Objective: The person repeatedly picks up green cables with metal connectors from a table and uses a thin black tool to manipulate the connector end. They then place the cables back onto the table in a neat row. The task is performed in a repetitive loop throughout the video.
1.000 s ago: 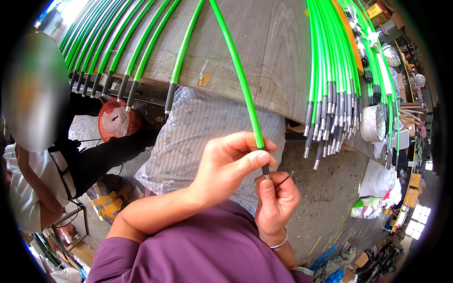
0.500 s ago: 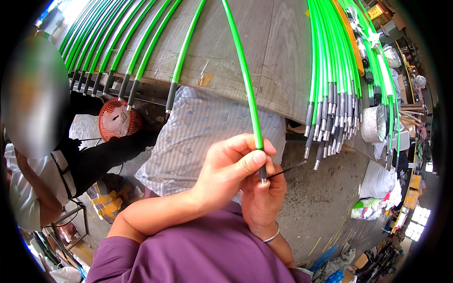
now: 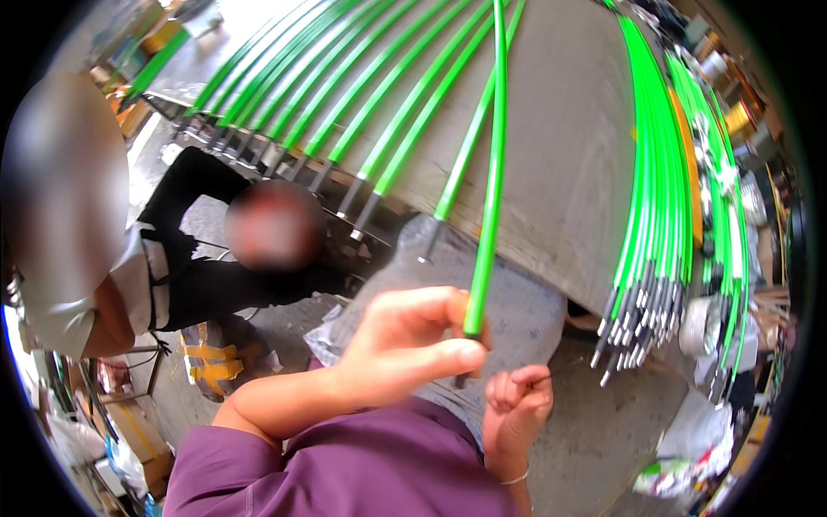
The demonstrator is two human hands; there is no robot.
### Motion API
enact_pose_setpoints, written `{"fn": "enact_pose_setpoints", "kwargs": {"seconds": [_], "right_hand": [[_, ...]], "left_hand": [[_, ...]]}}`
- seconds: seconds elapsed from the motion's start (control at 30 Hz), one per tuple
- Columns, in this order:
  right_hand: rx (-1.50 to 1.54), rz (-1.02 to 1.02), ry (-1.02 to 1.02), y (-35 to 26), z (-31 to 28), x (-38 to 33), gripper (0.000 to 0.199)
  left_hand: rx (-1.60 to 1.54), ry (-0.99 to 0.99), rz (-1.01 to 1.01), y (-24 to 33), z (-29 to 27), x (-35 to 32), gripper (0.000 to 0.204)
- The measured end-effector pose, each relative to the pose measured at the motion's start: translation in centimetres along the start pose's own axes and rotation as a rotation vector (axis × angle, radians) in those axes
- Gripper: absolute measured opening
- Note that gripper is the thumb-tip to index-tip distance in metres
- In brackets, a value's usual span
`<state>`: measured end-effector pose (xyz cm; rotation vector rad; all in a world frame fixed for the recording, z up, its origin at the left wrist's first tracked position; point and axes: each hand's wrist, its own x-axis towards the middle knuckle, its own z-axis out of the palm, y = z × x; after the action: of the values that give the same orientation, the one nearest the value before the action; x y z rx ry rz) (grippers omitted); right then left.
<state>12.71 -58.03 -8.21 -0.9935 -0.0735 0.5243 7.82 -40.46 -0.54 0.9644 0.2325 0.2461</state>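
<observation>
While the left hand [image 3: 409, 345] grips a green tube [image 3: 494, 189] between thumb and fingers, close to its lower end, the right hand [image 3: 517, 409] sits just to the right and a little lower, apart from the tube. In the head view, the held tube runs from the top edge down over the table [image 3: 568, 155] to the left hand; its dark end shows below the thumb, slightly blurred. The right hand's fingers are curled inward; whether something thin is pinched in them cannot be told. A bracelet [image 3: 514, 479] circles that wrist.

On the table's left part, a row of tubes [image 3: 345, 142] fans out, their dark, metal-tipped ends jutting past the edge. The row's rightmost tube passes behind the held one near the top. On the right lies a tight bundle [image 3: 650, 215] of green tubes, ends toward the person, with an orange strip [image 3: 683, 164] along its right side. A pale cloth [image 3: 525, 314] lies between the table edge and the hands, above the person's purple shirt [image 3: 345, 470].

At the left sits a co-worker in a white top [image 3: 73, 314] and black trousers [image 3: 250, 284]. Below the trousers stands a dark package [image 3: 211, 362] with yellow tape; a cardboard box [image 3: 142, 435] is nearer the lower left.
</observation>
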Motion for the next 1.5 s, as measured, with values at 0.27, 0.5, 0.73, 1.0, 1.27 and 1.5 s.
{"fn": "enact_pose_setpoints", "kwargs": {"seconds": [0.27, 0.5, 0.73, 1.0, 1.27, 1.5], "right_hand": [[-0.045, 0.049, -0.071, 0.6, -0.3, -0.1, 0.051], [-0.082, 0.083, -0.079, 1.1, 0.3, 0.0, 0.051], [-0.097, 0.058, -0.063, 1.7, 0.4, -0.2, 0.048], [-0.119, 0.100, -0.005, 1.8, 1.6, -0.1, 0.052], [-0.166, 0.111, -0.017, 1.4, 1.8, -0.3, 0.050], [-0.172, 0.112, -0.017, 0.3, 1.6, -0.4, 0.039]], "left_hand": [[1.164, 0.472, 0.285, 13.4, -13.4, -2.7, 0.018], [1.927, 0.880, 0.205, 23.4, -27.7, -1.5, 0.018], [2.158, 0.967, 0.119, 26.2, -35.1, -0.6, 0.016], [2.138, 0.871, -0.066, 26.4, -40.9, 2.0, 0.016], [2.106, 1.061, -0.043, 26.2, -43.5, 0.9, 0.021], [2.176, 0.810, 0.804, 24.2, -25.3, 3.0, 0.019]]}}
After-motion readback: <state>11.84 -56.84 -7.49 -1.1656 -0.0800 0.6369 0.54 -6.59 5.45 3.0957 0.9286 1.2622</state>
